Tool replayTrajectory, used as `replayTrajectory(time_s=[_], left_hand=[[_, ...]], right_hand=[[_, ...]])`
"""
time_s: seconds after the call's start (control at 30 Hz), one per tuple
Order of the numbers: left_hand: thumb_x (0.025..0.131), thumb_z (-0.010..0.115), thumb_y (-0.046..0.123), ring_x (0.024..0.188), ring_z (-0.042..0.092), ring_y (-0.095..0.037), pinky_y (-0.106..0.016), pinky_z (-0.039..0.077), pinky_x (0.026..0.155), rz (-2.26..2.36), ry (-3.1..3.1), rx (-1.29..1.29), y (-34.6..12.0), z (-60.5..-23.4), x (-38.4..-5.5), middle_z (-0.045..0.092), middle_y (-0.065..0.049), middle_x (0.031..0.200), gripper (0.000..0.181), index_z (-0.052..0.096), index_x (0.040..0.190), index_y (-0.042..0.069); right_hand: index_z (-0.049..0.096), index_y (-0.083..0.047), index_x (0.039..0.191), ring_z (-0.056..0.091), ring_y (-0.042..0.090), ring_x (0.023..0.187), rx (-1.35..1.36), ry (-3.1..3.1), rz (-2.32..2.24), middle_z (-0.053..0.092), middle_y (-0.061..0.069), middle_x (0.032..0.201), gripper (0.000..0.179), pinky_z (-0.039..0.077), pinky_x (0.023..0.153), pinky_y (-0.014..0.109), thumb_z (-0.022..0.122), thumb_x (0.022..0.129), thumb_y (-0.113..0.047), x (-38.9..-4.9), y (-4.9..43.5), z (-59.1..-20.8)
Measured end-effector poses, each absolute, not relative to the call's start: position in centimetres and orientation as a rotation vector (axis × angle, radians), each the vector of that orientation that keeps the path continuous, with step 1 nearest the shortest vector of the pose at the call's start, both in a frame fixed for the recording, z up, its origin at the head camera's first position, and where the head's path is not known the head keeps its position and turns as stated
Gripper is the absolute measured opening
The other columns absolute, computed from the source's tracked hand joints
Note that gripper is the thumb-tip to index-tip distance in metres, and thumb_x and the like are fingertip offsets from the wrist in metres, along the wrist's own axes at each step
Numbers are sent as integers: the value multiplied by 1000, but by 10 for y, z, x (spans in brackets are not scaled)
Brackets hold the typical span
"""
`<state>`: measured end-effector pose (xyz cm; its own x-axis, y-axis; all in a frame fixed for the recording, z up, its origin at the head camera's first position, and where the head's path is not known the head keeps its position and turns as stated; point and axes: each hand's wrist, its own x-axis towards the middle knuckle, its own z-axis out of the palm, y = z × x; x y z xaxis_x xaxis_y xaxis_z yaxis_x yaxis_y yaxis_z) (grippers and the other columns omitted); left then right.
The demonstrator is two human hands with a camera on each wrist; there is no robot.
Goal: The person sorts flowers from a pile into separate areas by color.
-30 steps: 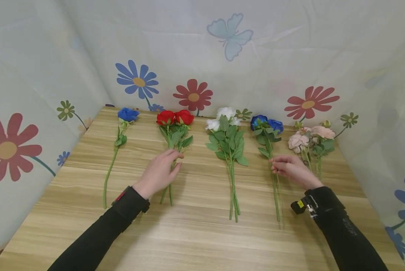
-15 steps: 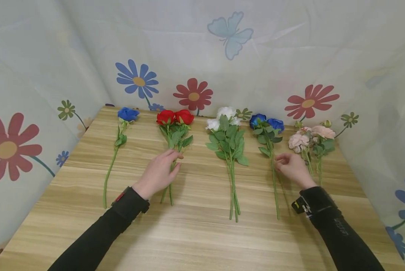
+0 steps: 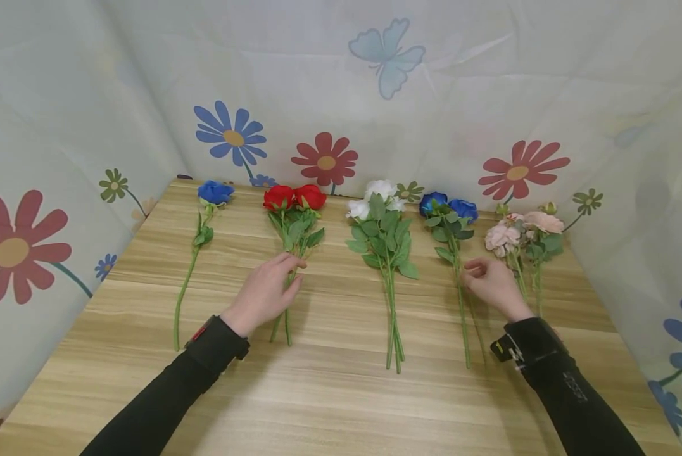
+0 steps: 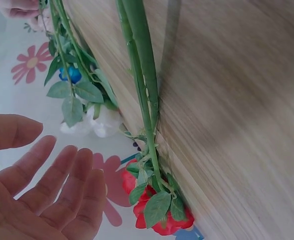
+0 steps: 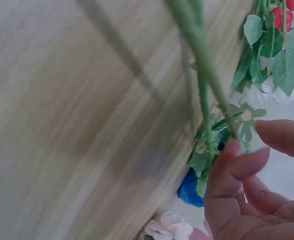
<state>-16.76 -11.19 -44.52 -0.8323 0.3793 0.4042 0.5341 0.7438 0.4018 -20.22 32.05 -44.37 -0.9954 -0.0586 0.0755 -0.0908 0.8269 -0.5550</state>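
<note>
In the head view, my left hand (image 3: 266,288) is over the stems of two red roses (image 3: 294,197). The left wrist view shows that hand (image 4: 46,190) with relaxed, slightly bent fingers and nothing between them; the green stems (image 4: 141,65) run beside it. My right hand (image 3: 493,285) is beside the stems of two blue roses (image 3: 449,206), at right of centre. Seen from the right wrist, its fingers (image 5: 227,185) are loosely curled, with the thumb apart from them. A rose stem (image 5: 202,60) runs down to the fingertips and overlaps them.
A bunch of white roses (image 3: 380,190) lies between the hands. A single blue rose (image 3: 215,192) lies at the far left, and pale pink flowers (image 3: 503,239) at the far right. All rest on the wooden table (image 3: 329,405), backed by a flower-printed cloth (image 3: 295,69).
My right hand has drawn back slightly to the right from the blue roses' stems, then stayed there. My left hand has hardly moved.
</note>
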Motion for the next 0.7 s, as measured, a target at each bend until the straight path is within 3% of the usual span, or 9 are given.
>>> replayTrajectory(time_s=[0.23, 0.4, 0.57, 0.7], left_hand=[[92, 59, 15, 80, 61, -21, -34, 49, 65, -763, -2672, -692, -117, -443, -167, 61, -9, 113, 26, 63, 115, 5], [92, 59, 13, 72, 59, -17, -33, 48, 62, -765, -2688, -648, -127, -444, -168, 62, -10, 115, 26, 63, 116, 5], [91, 60, 12, 85, 62, -23, -38, 51, 71, -753, -2707, -622, -139, -444, -167, 62, -12, 117, 27, 62, 117, 5], [91, 60, 13, 90, 62, -26, -40, 51, 72, -735, -2733, -590, -149, -444, -165, 61, -13, 117, 27, 61, 117, 5]], right_hand=[[64, 1, 106, 54, 26, 74, 108, -2728, 910, 60, 15, 84, 24, 40, 65, 35, 57, 91, -17, -193, 303, -436], [64, 2, 102, 53, 21, 71, 162, -2590, 1042, 60, 14, 81, 21, 41, 61, 23, 54, 93, -13, -184, 279, -431], [62, 4, 105, 56, 21, 74, 266, -2549, 1225, 60, 14, 87, 23, 43, 60, 17, 54, 96, -16, -174, 254, -426], [59, 5, 111, 58, 14, 73, 305, -2538, 1447, 60, 17, 91, 26, 47, 62, 20, 54, 97, -16, -166, 233, -421]])
